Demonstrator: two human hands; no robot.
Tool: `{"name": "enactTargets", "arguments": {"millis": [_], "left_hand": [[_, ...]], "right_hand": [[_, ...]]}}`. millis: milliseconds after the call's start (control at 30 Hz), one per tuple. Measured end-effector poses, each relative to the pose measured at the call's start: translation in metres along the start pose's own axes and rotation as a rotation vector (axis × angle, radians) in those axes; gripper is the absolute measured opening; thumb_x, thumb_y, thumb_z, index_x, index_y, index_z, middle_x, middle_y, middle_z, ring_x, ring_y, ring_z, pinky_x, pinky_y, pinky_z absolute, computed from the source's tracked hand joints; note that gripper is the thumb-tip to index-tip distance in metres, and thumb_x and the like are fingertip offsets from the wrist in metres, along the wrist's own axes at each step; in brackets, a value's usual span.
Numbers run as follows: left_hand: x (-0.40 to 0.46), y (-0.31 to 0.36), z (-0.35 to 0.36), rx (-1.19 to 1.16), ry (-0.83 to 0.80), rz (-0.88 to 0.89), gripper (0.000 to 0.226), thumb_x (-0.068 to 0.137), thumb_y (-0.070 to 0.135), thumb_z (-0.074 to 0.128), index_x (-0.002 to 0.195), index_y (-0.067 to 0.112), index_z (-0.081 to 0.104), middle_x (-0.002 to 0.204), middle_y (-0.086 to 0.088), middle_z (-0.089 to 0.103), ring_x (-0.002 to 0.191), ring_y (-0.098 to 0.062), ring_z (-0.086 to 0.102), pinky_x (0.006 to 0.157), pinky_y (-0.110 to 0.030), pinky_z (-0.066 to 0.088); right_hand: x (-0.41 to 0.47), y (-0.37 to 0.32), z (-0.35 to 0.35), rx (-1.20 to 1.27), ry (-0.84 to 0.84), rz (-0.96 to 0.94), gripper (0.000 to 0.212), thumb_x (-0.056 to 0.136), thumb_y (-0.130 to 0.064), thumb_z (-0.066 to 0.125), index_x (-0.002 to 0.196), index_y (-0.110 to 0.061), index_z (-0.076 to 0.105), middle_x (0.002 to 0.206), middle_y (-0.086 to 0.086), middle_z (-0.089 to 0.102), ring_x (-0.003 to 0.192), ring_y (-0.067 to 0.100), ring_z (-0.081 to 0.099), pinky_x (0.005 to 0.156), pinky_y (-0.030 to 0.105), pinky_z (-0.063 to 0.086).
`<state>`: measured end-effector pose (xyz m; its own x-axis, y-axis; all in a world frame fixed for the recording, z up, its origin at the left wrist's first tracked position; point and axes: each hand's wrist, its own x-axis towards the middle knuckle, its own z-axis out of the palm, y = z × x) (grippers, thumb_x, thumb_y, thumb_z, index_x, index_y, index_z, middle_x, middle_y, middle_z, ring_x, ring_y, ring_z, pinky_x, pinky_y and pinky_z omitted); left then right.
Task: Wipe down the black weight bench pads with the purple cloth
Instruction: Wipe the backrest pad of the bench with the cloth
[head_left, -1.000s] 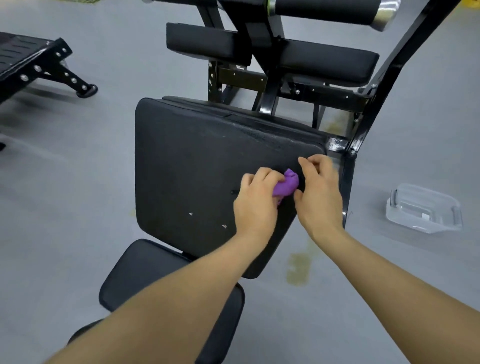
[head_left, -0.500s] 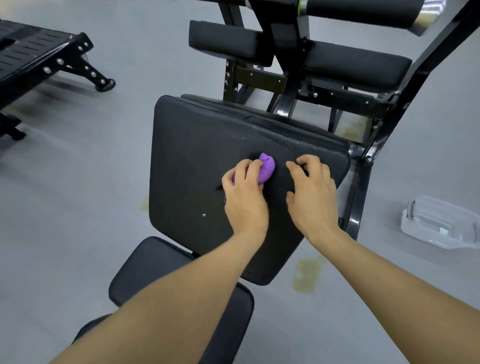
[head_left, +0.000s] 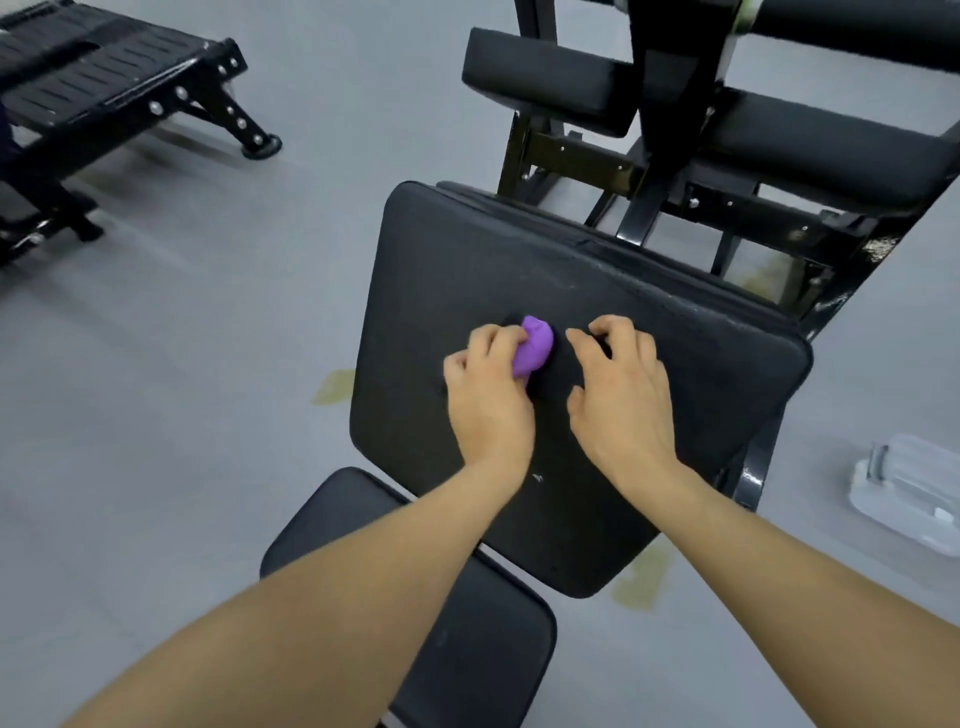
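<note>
A person's left hand (head_left: 488, 400) grips a bunched purple cloth (head_left: 534, 349) against the black back pad (head_left: 701, 364); just beside the cloth, the right hand (head_left: 618, 395) rests there, fingers curled, holding nothing.

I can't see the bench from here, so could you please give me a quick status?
Left hand grips purple cloth on large black pad. Right hand on pad, fingers bent, holding nothing. Nothing in the way.

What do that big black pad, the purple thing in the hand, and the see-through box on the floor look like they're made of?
The big black pad looks like vinyl or faux leather over foam: dull sheen, stitched edge, small scuffs. The purple cloth, bunched in the left hand, looks like soft matte fabric, perhaps microfibre. The clear box looks like rigid, glossy, transparent plastic.
</note>
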<state>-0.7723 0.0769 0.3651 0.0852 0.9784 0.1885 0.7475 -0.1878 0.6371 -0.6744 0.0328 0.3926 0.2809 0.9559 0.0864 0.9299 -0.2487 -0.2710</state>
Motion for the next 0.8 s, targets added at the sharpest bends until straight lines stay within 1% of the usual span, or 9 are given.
{"name": "enactTargets", "arguments": {"millis": [67,167,300,367,433,500,600,667,800], "left_hand": [[-0.005,-0.005,-0.001,0.009,-0.06,0.092,0.036,0.086,0.01,0.057,0.119,0.026,0.056,0.126,0.011,0.049,0.107,-0.019,0.041,0.067,-0.026,0.04],[0.009,-0.019,-0.009,-0.02,-0.077,0.102,0.038,0.085,0.009,0.056,0.118,0.027,0.055,0.125,0.013,0.048,0.109,-0.017,0.039,0.064,-0.031,0.045],[0.053,-0.069,-0.021,-0.034,0.058,-0.129,0.043,0.084,0.001,0.048,0.118,0.025,0.055,0.127,0.008,0.048,0.107,-0.024,0.044,0.072,-0.028,0.037],[0.073,-0.091,-0.027,-0.07,0.126,-0.318,0.042,0.084,0.002,0.045,0.119,0.023,0.054,0.127,0.002,0.048,0.107,-0.03,0.048,0.075,-0.028,0.036],[0.08,-0.098,-0.027,-0.065,0.143,-0.424,0.042,0.086,0.003,0.045,0.122,0.022,0.052,0.128,0.0,0.046,0.106,-0.032,0.05,0.077,-0.028,0.035],[0.071,-0.09,-0.024,-0.055,0.124,-0.4,0.042,0.085,0.003,0.046,0.121,0.021,0.053,0.128,0.0,0.046,0.104,-0.032,0.05,0.079,-0.028,0.035],[0.035,-0.069,-0.019,-0.088,0.048,-0.224,0.043,0.082,0.0,0.048,0.117,0.022,0.056,0.128,0.008,0.048,0.1,-0.022,0.046,0.074,-0.019,0.03],[0.012,-0.061,-0.015,-0.089,-0.018,-0.106,0.041,0.082,0.001,0.049,0.116,0.022,0.058,0.126,0.012,0.05,0.1,-0.019,0.043,0.073,-0.018,0.03],[0.023,-0.081,-0.021,-0.153,-0.023,-0.072,0.041,0.082,-0.001,0.048,0.114,0.023,0.059,0.122,0.012,0.051,0.098,-0.012,0.042,0.074,-0.019,0.034]], "right_hand": [[0.004,-0.006,0.001,-0.013,-0.009,-0.008,0.054,0.086,-0.01,0.057,0.138,-0.017,0.042,0.138,0.005,0.035,0.125,0.024,0.035,0.098,0.034,0.035],[0.012,-0.017,0.007,-0.045,-0.013,-0.035,0.054,0.085,-0.011,0.058,0.137,-0.017,0.042,0.136,0.005,0.035,0.123,0.025,0.035,0.096,0.035,0.036],[0.018,-0.029,0.02,-0.078,-0.016,-0.059,0.057,0.085,-0.012,0.059,0.138,-0.018,0.041,0.138,0.005,0.034,0.126,0.026,0.032,0.103,0.038,0.032],[0.019,-0.033,0.026,-0.072,0.008,-0.079,0.054,0.085,-0.012,0.059,0.136,-0.018,0.044,0.137,0.005,0.035,0.127,0.027,0.032,0.105,0.04,0.028],[0.019,-0.033,0.03,-0.059,0.028,-0.085,0.051,0.085,-0.01,0.059,0.134,-0.017,0.046,0.136,0.005,0.036,0.127,0.028,0.032,0.105,0.04,0.027],[0.018,-0.032,0.033,-0.066,0.036,-0.091,0.051,0.083,-0.009,0.06,0.132,-0.016,0.048,0.135,0.005,0.038,0.126,0.028,0.033,0.105,0.041,0.028],[0.018,-0.037,0.037,-0.075,0.048,-0.106,0.053,0.078,-0.007,0.063,0.129,-0.015,0.051,0.133,0.007,0.042,0.123,0.03,0.037,0.102,0.043,0.031],[0.018,-0.046,0.042,-0.08,0.059,-0.13,0.051,0.075,-0.004,0.065,0.125,-0.013,0.055,0.129,0.009,0.047,0.118,0.032,0.043,0.098,0.044,0.036],[0.02,-0.054,0.056,-0.13,0.101,-0.14,0.053,0.069,-0.001,0.067,0.12,-0.013,0.058,0.125,0.01,0.051,0.112,0.034,0.047,0.092,0.047,0.039]]}}
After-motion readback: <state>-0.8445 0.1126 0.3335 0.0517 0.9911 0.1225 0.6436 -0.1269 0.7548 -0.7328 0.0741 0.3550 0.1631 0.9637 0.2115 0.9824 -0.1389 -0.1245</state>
